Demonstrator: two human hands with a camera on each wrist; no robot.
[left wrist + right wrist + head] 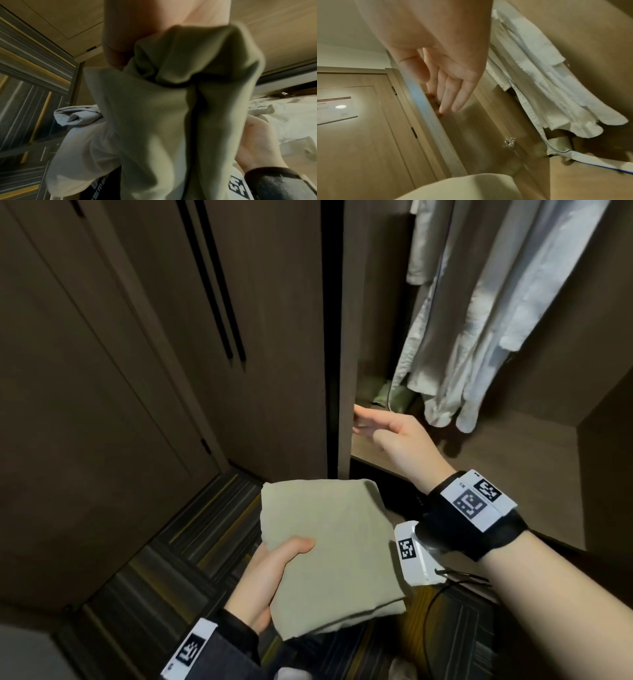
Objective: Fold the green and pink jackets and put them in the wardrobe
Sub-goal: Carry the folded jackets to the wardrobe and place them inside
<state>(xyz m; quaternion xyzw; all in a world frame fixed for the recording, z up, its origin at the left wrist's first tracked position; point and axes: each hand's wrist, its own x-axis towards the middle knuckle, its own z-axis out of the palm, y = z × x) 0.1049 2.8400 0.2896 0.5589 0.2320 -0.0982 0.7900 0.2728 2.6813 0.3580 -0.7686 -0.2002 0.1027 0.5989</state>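
1. Wardrobe (534,446): right compartment open, wood shelf floor bare at the front. Something dark green sits at the back left under the hanging clothes; too dim to tell what it is.
2. Wardrobe door (274,337): its edge stands just left of the opening, and the right hand is at that edge.
3. White garments (479,320): hang from above, hems low over the shelf, so they crowd the upper part of the gap.
4. Green jacket (329,549): folded into a flat square, held in mid air in front of the wardrobe and below shelf level, not yet inside.
5. Left hand (270,580): grip grasping the green jacket at its near left edge, thumb on top, fingers under.
6. Right hand (387,433): grip released, fingers straight and reaching to the door edge; touching or just short, cannot tell.
7. Pink jacket: not seen in any view.
8. Step in hand, likely: stowing the green jacket.
9. Next move calls for: lifting the bundle level onto the shelf, sliding it in under the white hems, keeping the fold flat.
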